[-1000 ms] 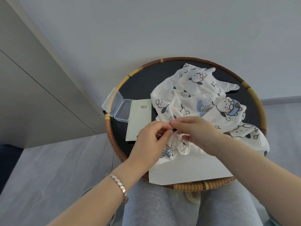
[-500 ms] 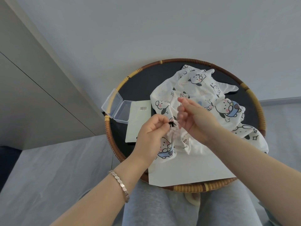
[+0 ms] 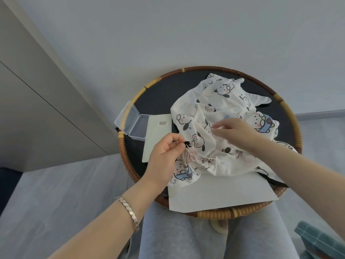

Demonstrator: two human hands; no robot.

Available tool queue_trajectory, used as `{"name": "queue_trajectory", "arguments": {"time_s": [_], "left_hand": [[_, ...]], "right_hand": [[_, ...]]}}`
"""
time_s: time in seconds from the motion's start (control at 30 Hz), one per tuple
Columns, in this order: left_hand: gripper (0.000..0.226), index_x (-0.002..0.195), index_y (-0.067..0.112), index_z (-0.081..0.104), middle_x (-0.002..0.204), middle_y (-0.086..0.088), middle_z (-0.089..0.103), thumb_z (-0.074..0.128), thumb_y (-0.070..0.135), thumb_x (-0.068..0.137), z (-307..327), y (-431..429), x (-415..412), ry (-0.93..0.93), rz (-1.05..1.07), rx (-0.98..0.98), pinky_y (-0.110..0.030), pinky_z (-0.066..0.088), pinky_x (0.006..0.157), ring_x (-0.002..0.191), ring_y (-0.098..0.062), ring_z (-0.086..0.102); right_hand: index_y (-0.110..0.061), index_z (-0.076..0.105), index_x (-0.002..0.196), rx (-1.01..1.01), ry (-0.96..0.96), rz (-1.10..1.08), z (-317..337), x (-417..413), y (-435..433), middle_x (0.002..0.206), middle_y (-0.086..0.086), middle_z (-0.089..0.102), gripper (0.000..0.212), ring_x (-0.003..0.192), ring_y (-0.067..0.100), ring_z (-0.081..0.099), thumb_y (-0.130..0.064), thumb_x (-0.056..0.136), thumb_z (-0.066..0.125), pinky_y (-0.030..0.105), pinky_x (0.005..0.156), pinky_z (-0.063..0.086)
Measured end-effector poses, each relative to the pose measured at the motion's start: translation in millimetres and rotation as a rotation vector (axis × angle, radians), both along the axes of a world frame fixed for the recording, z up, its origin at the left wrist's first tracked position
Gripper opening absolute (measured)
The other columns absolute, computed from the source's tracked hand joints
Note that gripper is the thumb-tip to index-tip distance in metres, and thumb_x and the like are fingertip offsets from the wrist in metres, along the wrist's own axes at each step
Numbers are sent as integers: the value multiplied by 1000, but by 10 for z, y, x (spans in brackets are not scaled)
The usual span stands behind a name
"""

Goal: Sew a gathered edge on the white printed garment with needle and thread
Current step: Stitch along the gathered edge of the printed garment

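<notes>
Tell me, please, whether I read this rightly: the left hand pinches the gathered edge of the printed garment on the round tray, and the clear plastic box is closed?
Not quite: the head view shows the clear plastic box lying open, its lid swung back. The rest holds: the left hand pinches the gathered edge of the printed garment on the round tray.

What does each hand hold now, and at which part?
The left hand pinches the white printed garment at its gathered edge. The right hand is blurred; whether it holds anything cannot be told.
</notes>
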State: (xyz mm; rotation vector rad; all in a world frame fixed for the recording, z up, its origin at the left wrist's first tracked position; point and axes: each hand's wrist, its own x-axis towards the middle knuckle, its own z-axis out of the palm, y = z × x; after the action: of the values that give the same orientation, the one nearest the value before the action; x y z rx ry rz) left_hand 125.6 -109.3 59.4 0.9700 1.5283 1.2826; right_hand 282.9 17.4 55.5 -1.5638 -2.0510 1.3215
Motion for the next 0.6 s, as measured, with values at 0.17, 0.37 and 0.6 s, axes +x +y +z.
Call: {"name": "queue_trajectory", "arguments": {"time_s": [0.17, 0.37, 0.6], "left_hand": [[20, 80, 14, 57, 72, -6, 59, 48, 1, 91, 12, 11, 10, -6, -16, -2, -14, 46, 66, 69, -11, 55], [22, 79, 16, 58, 68, 2, 61, 48, 0, 91, 8, -16, -18, -5, -20, -2, -11, 47, 64, 66, -4, 58], [23, 80, 16, 58, 69, 6, 64, 48, -1, 91, 41, -26, -33, 2, -25, 16, -11, 48, 65, 67, 1, 61]], "right_hand": [[-23, 73, 90, -188, 186, 291, 285, -241, -294, 69, -3, 55, 11, 61, 8, 46, -26, 84, 64, 20, 62, 40], [-16, 67, 74, -123, 155, 332, 203, -263, -332, 65, 3, 46, 18, 58, 10, 40, -26, 86, 62, 22, 59, 37], [-1, 58, 86, 271, -651, 9, -282, 33, 72, 86, 10, 57, 22, 75, 25, 53, -13, 94, 42, 26, 56, 38]]}}
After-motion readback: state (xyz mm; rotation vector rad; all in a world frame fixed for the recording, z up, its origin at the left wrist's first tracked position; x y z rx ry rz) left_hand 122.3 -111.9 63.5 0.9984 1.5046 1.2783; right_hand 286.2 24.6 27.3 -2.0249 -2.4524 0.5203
